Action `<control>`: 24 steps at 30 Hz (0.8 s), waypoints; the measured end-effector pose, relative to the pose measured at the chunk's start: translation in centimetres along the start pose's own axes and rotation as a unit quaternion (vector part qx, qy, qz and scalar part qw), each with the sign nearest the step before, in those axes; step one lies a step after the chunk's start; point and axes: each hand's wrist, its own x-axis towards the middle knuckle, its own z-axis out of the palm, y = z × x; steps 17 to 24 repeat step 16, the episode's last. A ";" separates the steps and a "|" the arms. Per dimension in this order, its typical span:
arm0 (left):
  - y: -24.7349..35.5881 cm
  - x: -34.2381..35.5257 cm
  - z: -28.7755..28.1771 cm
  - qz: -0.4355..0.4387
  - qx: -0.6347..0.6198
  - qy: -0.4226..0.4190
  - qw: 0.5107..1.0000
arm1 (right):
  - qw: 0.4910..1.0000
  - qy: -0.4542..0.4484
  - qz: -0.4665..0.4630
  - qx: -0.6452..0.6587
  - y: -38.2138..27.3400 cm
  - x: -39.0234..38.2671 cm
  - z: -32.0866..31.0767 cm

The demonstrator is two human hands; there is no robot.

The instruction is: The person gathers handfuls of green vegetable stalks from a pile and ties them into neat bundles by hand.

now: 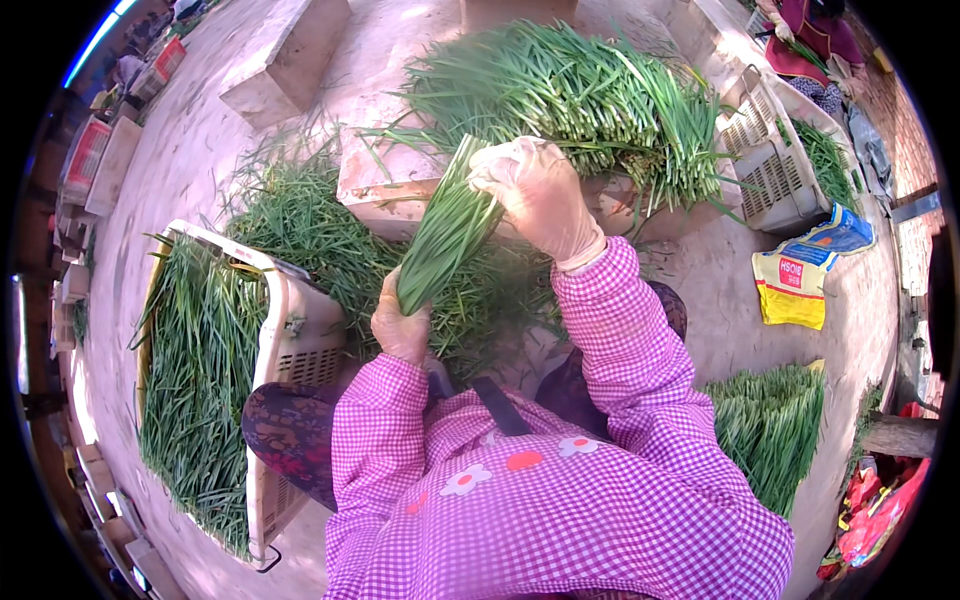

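Note:
A bunch of garlic chives slants between my two gloved hands, its pale cut ends up and its green leaves toward me. Wrapped round the leafy lower part is my left hand. My right hand is closed at the pale ends, fingers bent against the stems; the glove hides part of its grip. Just beyond my hands, a big heap of chives lies on a low concrete block, stem ends facing me. Loose leaves and trimmings cover the floor below the bunch.
A pale plastic crate full of chives stands at my left. Another crate is at the far right, near a yellow and blue bag. More chives stand bundled at my right. A co-worker sits at the upper right.

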 end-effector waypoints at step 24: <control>0.4 0.1 -0.7 0.052 0.029 0.031 0.998 | 0.967 -0.141 -0.095 -0.192 -1.9 -0.5 1.0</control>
